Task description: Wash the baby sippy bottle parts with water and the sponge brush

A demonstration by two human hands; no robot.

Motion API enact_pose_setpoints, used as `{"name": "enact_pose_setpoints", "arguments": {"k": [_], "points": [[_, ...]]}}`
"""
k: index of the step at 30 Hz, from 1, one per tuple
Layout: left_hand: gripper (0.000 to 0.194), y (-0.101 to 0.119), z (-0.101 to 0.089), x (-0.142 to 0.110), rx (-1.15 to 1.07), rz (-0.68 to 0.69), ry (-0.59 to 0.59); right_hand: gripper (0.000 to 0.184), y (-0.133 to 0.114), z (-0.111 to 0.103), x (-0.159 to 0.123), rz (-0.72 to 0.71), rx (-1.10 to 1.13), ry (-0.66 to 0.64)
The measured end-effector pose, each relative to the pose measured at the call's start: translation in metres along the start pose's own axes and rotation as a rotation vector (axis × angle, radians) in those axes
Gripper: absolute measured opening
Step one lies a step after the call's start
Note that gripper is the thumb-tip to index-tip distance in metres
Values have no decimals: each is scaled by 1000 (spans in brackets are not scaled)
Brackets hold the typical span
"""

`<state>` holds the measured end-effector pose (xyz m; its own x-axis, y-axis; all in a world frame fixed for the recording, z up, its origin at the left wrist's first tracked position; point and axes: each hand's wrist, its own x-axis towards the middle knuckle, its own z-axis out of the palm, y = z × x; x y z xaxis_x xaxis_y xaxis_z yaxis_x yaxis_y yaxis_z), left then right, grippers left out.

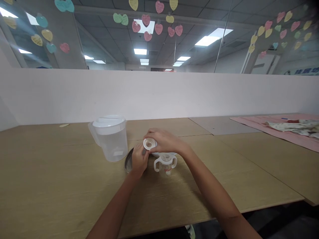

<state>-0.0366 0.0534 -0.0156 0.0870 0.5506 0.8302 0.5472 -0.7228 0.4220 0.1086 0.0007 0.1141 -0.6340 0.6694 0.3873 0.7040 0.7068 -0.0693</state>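
My right hand (165,141) is closed around a small white round container (150,143), held on its side with its open end facing me. My left hand (139,161) is curled into a fist just below it, and what its fingers grip is hidden. A clear baby bottle with two white handles (165,163) stands on the wooden table (62,186) right under my right wrist. A dark round lid or dish (128,161) shows at the left edge of my left hand.
A translucent plastic pitcher with a white lid (110,136) stands left of my hands. A white partition wall (159,94) runs behind the table. A pink cloth with patterned fabric on it (286,127) lies far right, beside a grey mat (219,125).
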Motion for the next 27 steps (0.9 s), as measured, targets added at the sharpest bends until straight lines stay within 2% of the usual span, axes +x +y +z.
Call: {"name": "enact_pose_setpoints", "arguments": {"k": [14,21,27], "points": [[49,-2,5,-1,40,43,35,18,-4,-1,1,24,53,-14],[47,-1,5,-2,122,54,40,19,0,2,1,27,62,-15],[32,-7,4,1,166,240,60,13,4,1,2,-45,53,-57]]}}
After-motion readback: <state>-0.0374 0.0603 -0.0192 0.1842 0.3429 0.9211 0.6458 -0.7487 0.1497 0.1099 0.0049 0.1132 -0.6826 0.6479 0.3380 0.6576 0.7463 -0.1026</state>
